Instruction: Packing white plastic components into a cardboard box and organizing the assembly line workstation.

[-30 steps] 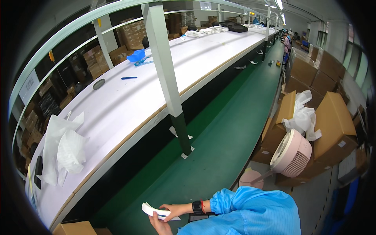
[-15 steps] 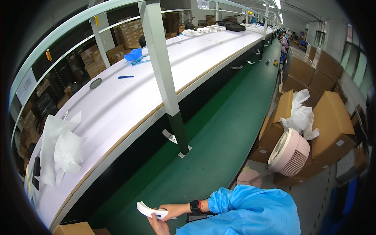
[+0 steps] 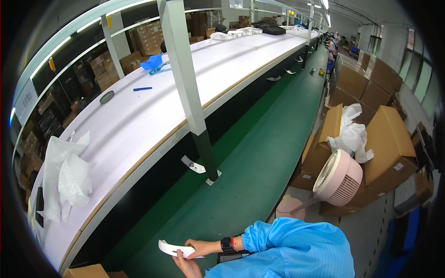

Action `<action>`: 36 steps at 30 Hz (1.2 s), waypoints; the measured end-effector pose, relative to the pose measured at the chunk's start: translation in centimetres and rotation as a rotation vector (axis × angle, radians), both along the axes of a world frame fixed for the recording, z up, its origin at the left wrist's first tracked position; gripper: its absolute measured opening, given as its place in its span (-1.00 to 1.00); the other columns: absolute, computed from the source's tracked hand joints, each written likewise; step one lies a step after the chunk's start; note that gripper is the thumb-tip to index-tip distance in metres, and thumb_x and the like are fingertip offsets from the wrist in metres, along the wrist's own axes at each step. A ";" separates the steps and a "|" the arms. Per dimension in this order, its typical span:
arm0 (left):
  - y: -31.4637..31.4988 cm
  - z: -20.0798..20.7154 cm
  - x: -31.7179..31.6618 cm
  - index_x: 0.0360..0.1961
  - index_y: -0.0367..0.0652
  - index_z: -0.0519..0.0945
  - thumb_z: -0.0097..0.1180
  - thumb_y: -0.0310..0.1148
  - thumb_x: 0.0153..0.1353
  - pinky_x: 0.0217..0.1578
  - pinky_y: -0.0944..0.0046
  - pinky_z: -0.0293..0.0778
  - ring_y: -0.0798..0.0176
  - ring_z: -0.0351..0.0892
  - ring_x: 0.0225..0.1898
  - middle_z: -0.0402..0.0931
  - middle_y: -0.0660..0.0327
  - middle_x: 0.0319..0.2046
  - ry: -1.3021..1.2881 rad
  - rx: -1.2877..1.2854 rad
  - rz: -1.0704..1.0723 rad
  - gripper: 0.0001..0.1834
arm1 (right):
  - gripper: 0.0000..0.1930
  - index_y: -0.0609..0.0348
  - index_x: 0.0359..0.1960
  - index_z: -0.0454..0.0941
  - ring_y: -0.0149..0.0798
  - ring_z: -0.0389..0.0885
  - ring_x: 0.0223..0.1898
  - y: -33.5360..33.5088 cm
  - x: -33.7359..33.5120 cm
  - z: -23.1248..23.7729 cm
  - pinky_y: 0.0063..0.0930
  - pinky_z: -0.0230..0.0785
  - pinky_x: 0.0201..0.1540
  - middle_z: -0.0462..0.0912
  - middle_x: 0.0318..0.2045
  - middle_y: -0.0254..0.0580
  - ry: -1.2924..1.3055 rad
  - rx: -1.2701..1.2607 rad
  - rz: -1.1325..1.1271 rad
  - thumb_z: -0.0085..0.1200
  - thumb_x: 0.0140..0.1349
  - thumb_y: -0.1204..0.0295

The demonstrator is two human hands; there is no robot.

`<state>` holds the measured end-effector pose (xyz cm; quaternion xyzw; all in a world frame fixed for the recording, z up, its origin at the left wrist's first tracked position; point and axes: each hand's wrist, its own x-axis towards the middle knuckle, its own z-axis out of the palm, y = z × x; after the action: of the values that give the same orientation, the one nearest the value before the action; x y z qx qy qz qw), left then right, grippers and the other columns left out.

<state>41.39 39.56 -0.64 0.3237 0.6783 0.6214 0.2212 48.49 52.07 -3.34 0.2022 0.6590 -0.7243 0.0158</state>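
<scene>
A white curved plastic piece with a small dark slot is held between my two hands, over the green conveyor belt near the lower edge. My right hand, with a black band and a red cord at its wrist, grips the piece's right end. From below, my left hand pinches it near the slot with its fingertips. Another white curved part with a round fitting lies on the belt beside the post's foot. A dark flat object is partly hidden under my right wrist.
A grey post stands between belt and white table. White packing foam, a blue pen and a blue bin lie on the table. To the right are a pink fan and cardboard boxes. An open carton is at lower left.
The whole view has shifted slightly left. Both hands still hold the white curved piece, which has turned a little, its slot now showing at a different angle.
</scene>
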 end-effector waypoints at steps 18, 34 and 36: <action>-0.9 -0.6 -0.8 0.15 -0.43 0.30 -0.04 -0.63 0.10 0.05 -0.07 0.33 -0.31 0.38 0.02 0.36 -0.32 -0.06 0.070 -0.086 0.034 -0.48 | -0.32 0.23 0.14 0.29 -0.14 0.53 -0.10 0.4 -0.8 -2.2 -0.38 0.38 -0.08 0.55 -0.13 0.02 -0.062 0.033 0.119 0.25 0.03 0.15; 0.3 -4.0 -2.7 0.05 -0.29 0.38 0.01 -0.10 0.28 -0.04 0.17 0.39 0.19 0.45 -0.07 0.43 0.10 -0.11 -0.825 0.138 0.308 -0.51 | -0.40 0.32 0.02 0.39 -0.13 0.56 -0.10 0.6 -1.9 -2.5 -0.36 0.39 -0.04 0.57 -0.11 0.06 -0.077 0.066 0.217 0.23 0.01 0.17; 1.1 -3.9 -2.5 -0.09 -0.30 0.37 0.01 -0.16 0.29 -0.10 0.17 0.44 0.18 0.47 -0.12 0.43 0.09 -0.17 -0.839 0.133 0.330 -0.61 | -0.40 0.34 -0.03 0.42 -0.12 0.56 -0.12 1.2 -1.7 -3.4 -0.36 0.40 -0.06 0.59 -0.14 0.06 -0.058 0.074 0.233 0.25 0.01 0.13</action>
<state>38.91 40.63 -4.56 -0.0546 0.5312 0.7679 0.3536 46.75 53.29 -6.77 0.1455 0.7036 -0.6865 0.1116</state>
